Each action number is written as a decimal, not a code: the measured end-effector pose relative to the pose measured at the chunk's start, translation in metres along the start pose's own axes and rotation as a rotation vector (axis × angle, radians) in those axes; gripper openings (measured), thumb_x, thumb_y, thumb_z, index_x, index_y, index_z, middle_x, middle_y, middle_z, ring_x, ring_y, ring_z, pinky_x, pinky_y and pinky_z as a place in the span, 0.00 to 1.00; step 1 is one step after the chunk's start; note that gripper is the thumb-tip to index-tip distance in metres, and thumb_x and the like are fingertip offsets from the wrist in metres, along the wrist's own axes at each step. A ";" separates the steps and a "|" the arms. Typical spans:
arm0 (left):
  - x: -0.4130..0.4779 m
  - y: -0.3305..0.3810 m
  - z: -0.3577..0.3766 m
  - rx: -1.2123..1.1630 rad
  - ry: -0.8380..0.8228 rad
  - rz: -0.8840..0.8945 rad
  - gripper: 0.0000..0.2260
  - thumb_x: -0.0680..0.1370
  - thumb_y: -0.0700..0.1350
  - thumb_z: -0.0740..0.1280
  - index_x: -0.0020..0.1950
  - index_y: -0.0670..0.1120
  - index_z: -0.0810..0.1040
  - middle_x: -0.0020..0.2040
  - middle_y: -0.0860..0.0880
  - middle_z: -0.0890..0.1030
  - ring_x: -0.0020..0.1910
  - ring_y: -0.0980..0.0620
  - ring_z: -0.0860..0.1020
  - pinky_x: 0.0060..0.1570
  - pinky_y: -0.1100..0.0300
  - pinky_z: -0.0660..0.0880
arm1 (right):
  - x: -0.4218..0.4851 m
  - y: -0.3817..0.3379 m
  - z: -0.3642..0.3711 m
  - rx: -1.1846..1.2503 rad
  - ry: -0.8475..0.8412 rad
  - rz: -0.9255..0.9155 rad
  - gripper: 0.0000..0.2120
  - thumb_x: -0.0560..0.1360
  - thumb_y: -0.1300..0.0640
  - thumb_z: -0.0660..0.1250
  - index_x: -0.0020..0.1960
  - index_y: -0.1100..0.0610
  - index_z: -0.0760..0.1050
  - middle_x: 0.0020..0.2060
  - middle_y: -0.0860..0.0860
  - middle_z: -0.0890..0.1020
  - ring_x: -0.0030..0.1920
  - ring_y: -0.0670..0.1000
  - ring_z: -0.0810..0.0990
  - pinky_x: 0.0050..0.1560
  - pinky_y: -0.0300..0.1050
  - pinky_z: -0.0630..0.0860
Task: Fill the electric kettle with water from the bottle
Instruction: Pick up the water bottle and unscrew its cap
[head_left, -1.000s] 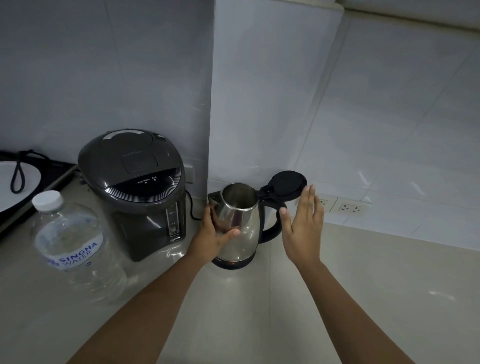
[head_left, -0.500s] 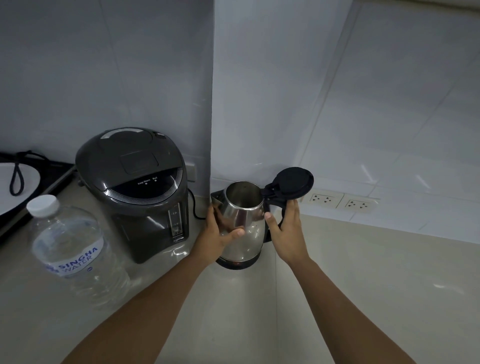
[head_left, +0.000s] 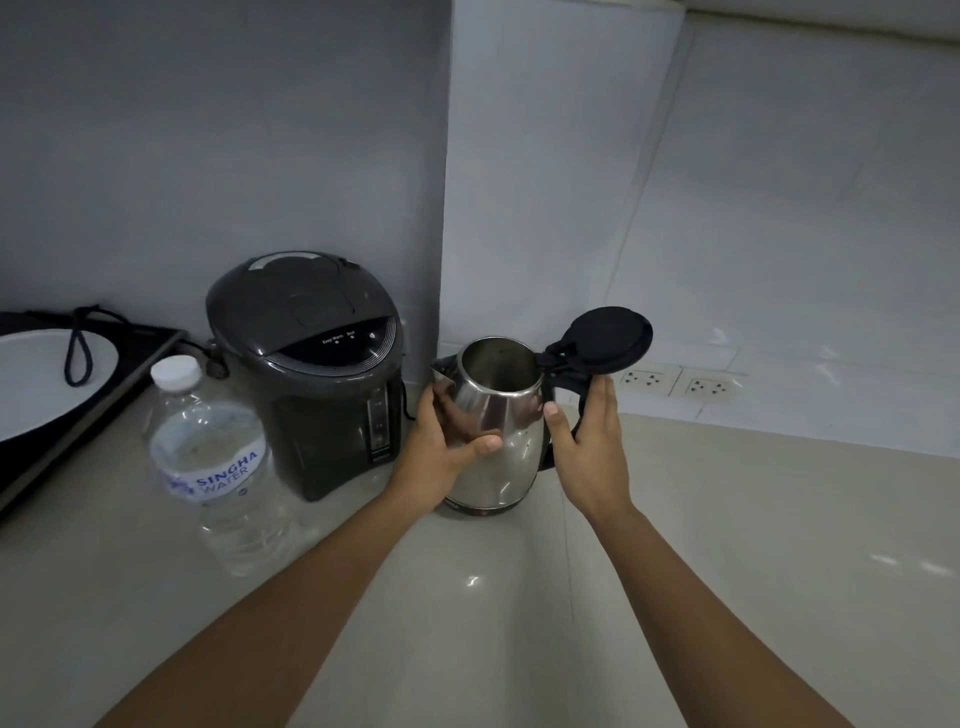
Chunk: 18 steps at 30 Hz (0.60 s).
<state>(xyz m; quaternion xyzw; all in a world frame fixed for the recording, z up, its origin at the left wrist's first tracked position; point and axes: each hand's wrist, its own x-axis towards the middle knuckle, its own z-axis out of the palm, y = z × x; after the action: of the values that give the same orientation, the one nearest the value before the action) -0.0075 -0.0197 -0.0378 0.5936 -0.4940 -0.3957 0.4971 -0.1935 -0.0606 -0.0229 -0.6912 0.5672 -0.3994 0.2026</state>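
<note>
The left hand (head_left: 436, 457) wraps its fingers (head_left: 485, 444) around the shiny steel electric kettle (head_left: 493, 415), black lid (head_left: 608, 338) flipped open, while the right hand (head_left: 587, 447) grips its black handle (head_left: 574, 387) on the beige desk (head_left: 727, 571), the capped clear plastic water bottle (head_left: 218, 467) standing well left of the left fingers.

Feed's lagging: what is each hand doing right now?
Left hand: closed on the kettle body.
Right hand: closed around the kettle handle.
</note>
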 end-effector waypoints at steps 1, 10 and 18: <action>-0.008 0.001 -0.002 -0.009 0.002 0.005 0.46 0.70 0.48 0.79 0.80 0.52 0.54 0.67 0.57 0.69 0.68 0.56 0.69 0.66 0.58 0.67 | -0.007 -0.004 -0.001 -0.014 0.011 0.002 0.35 0.80 0.41 0.58 0.80 0.52 0.48 0.80 0.50 0.52 0.79 0.51 0.52 0.75 0.55 0.60; -0.082 -0.024 -0.016 -0.040 0.008 -0.037 0.54 0.59 0.64 0.79 0.79 0.55 0.56 0.73 0.51 0.72 0.72 0.50 0.71 0.72 0.45 0.70 | -0.084 -0.021 -0.007 -0.056 0.000 0.004 0.35 0.80 0.41 0.58 0.80 0.51 0.47 0.80 0.49 0.51 0.79 0.51 0.52 0.72 0.51 0.60; -0.110 -0.046 -0.014 -0.078 0.000 -0.081 0.53 0.59 0.60 0.80 0.78 0.52 0.58 0.70 0.51 0.75 0.70 0.51 0.73 0.72 0.46 0.71 | -0.119 -0.008 0.000 -0.033 -0.019 0.011 0.37 0.78 0.40 0.60 0.80 0.50 0.48 0.79 0.48 0.52 0.78 0.49 0.52 0.72 0.50 0.61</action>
<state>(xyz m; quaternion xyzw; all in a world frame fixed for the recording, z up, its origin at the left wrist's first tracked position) -0.0066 0.0914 -0.0823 0.5931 -0.4537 -0.4344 0.5036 -0.1933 0.0547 -0.0553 -0.6951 0.5755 -0.3823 0.1985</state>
